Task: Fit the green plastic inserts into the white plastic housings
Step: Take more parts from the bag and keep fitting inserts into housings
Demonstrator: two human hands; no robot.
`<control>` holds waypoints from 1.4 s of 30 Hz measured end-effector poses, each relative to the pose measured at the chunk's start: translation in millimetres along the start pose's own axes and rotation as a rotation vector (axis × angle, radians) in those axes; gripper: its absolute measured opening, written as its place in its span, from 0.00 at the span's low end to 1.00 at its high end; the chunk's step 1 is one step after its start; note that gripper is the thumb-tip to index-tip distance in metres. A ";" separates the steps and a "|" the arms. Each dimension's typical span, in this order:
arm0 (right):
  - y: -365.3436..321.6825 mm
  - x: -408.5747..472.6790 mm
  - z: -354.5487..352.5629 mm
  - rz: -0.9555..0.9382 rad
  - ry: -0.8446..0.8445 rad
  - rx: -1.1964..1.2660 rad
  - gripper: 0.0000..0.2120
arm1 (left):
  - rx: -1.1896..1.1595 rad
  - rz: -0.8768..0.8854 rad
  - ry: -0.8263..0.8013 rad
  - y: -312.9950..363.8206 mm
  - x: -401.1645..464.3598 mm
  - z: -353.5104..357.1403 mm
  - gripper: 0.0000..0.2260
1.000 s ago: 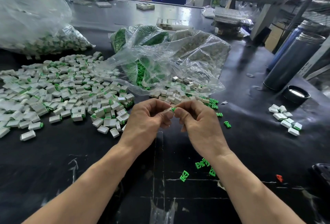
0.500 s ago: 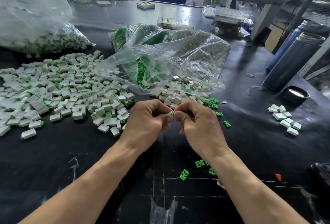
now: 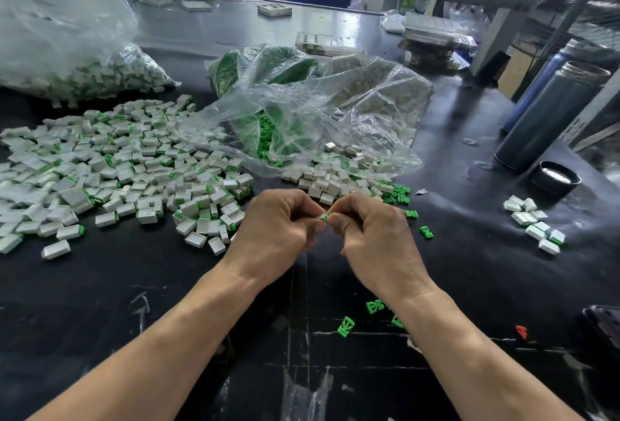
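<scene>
Green insert [image 3: 325, 216] pinched between both hands [image 3: 330, 236].

2 hands [image 3: 278, 226], roughly 3 bags [image 3: 335, 112]

Your left hand [image 3: 278, 224] and right hand [image 3: 375, 236] meet at centre, knuckles up, backs toward you. Fingers of both curled, fingertips pinching together at one point between them. Your forearms bare, angling in from lower corners, wrists slightly bent.
</scene>
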State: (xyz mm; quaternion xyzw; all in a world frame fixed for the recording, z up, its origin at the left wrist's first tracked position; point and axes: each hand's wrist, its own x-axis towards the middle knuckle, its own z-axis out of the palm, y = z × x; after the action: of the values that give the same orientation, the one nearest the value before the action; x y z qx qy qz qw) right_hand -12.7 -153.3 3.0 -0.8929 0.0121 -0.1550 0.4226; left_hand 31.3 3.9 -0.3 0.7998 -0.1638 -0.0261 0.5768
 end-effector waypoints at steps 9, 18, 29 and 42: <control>2.6 0.1 4.5 0.038 -0.007 0.029 0.06 | 0.069 0.004 -0.025 -6.5 4.0 -4.2 0.10; 5.3 7.4 3.4 0.258 -0.017 0.676 0.14 | -0.202 -0.036 0.046 -0.5 3.7 2.2 0.04; 2.7 2.9 16.5 0.473 -0.234 0.631 0.35 | -0.573 -0.152 -0.165 4.9 -2.7 15.4 0.05; -13.2 -0.5 14.3 0.469 -0.205 0.726 0.38 | -0.622 -0.139 -0.186 2.8 -3.2 18.3 0.02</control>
State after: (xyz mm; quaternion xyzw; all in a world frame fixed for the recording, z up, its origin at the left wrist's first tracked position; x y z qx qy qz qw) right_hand -10.5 -134.0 4.3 -0.6706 0.1174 0.0402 0.7314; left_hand 23.4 -12.6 -4.3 0.5888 -0.1449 -0.1872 0.7728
